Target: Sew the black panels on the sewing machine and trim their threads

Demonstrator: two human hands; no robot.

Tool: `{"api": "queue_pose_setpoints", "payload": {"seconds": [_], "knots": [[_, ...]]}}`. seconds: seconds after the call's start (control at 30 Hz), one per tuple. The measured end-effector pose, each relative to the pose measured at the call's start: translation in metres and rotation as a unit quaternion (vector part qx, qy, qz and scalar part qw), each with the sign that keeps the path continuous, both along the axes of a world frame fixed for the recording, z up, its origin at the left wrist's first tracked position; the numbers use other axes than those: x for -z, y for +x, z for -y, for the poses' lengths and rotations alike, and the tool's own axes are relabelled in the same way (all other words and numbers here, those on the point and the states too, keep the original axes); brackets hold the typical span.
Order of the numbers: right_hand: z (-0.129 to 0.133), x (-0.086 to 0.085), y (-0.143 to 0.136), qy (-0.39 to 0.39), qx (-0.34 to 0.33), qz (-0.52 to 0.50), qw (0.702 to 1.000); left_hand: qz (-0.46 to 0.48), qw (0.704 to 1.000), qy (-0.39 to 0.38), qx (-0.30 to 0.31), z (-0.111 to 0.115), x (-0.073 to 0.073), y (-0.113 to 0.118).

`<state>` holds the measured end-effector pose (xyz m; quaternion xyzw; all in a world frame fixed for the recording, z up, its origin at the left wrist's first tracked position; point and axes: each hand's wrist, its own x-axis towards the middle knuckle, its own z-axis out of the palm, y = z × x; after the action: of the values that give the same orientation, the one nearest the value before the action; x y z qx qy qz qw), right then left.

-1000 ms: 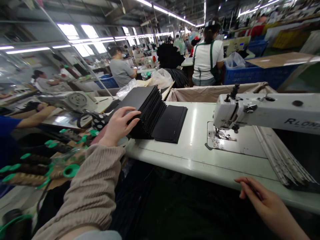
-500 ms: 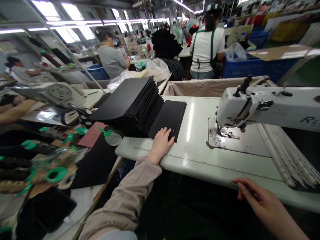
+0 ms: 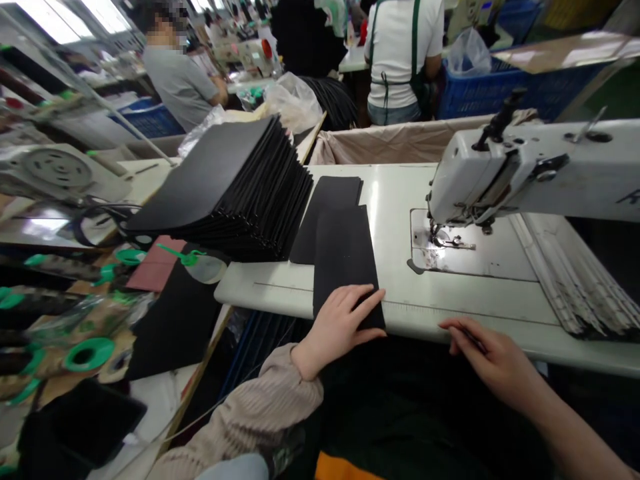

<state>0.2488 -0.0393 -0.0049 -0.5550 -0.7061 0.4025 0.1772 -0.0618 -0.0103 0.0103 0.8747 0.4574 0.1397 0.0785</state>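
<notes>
The left hand (image 3: 340,323) lies over the near end of a black panel (image 3: 345,250), fingers on top, thumb along the near edge, a small gap between thumb and forefinger; whether it grips from below I cannot tell. The right hand (image 3: 487,353), at the front edge of the desk (image 3: 400,287), is narrow, fingers curled round a thin dark item (image 3: 475,339) too small to identify.

Half a second ago the left hand was on the low pile (image 3: 333,193); now this panel reaches toward the desk's front edge, its far end overlapping that pile. A tall stack of black pieces (image 3: 240,187) stands just left of the pile. To the right are a white sewing machine (image 3: 480,177) and pale-edged strips (image 3: 565,273).

The desk is pale and glossy, with a ruler line along its front. Thread spools (image 3: 90,353) lie to the left. Behind the desk are a cloth-lined bin (image 3: 380,143), a blue crate (image 3: 500,93) and two people, one in grey (image 3: 177,83), one in white (image 3: 397,53).
</notes>
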Motion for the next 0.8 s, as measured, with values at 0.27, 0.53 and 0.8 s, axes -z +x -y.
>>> {"api": "queue_pose_setpoints", "payload": {"seconds": [0.27, 0.53, 0.8], "knots": [[-0.004, -0.007, -0.017, -0.004, -0.03, -0.011, 0.999, -0.057, 0.997, -0.048, -0.006, 0.014, 0.009, 0.0], [0.008, -0.005, -0.044, -0.052, -0.017, -0.078, 0.995, -0.095, 0.993, -0.073, -0.011, 0.017, 0.004, 0.004], [0.01, 0.005, -0.077, -0.194, 0.046, -0.257, 0.946, -0.008, 0.977, -0.199, 0.076, 0.049, -0.031, 0.017]]}}
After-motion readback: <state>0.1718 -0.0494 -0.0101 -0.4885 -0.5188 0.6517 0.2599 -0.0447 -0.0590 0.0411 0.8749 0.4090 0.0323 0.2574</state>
